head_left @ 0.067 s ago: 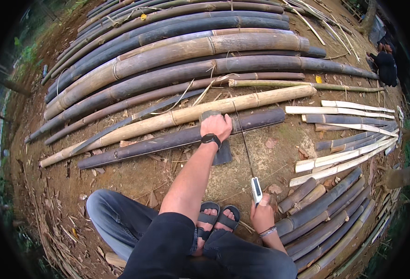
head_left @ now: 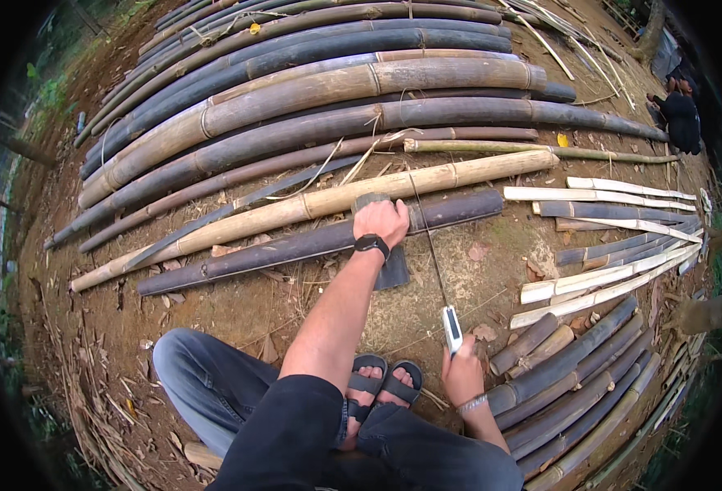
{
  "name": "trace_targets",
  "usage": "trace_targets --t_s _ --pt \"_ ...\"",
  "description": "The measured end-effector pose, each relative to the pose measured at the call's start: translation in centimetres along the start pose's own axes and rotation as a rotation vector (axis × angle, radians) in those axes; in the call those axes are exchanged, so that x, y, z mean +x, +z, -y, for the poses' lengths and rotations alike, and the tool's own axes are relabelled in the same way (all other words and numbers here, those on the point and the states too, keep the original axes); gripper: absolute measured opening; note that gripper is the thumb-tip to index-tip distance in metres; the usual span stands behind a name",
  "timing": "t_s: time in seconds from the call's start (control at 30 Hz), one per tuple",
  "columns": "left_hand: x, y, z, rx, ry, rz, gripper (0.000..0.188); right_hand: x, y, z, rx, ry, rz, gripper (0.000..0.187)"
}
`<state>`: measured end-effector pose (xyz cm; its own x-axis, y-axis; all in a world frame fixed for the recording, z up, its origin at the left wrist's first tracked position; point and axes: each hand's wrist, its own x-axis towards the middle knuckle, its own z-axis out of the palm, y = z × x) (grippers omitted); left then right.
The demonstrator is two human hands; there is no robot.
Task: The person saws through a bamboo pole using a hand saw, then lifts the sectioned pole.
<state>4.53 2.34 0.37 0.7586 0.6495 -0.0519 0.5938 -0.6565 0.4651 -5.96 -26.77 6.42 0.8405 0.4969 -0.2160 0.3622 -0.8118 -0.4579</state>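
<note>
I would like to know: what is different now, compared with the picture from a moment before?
The right hand has moved slightly forward, away from the body, and the white-handled saw in its grip has slid the same way across the dark bamboo pole. Nothing was visibly taken hold of or let go. The left hand stays on that pole, and the pale pole behind it lies as before.

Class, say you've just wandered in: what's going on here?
A person's right hand grips a white-handled saw. Its blade reaches over a dark bamboo pole, just right of the left hand, which is planted over that pole. Any cut is too small to make out. More bamboo poles lie beyond.
</note>
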Motion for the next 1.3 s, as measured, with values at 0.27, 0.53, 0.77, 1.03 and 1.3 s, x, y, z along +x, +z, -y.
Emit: trace_targets --t_s 0.27,0.53,0.77,1.03,1.3 --pt "0.3 -0.7 -0.1 0.021 -0.030 0.054 0.055 -1.0 0.5 -0.1 -0.017 0.000 0.035 0.035" --pt "0.9 -1.0 0.0 0.017 -0.048 0.055 0.055 3.5 1.3 1.5 -0.004 0.053 0.066 0.040" --pt "1.0 -0.4 0.0 0.006 -0.039 0.033 0.052 6.7 2.2 0.8 -0.030 -0.022 0.004 0.044" --pt "0.3 -0.7 -0.7 -0.006 -0.055 0.038 0.052 1.3 1.6 -0.4 -0.029 -0.026 -0.010 0.035" --pt "0.7 -0.6 -0.2 0.011 -0.066 0.032 0.052 0.7 1.3 0.1 0.028 0.033 0.045 0.039"
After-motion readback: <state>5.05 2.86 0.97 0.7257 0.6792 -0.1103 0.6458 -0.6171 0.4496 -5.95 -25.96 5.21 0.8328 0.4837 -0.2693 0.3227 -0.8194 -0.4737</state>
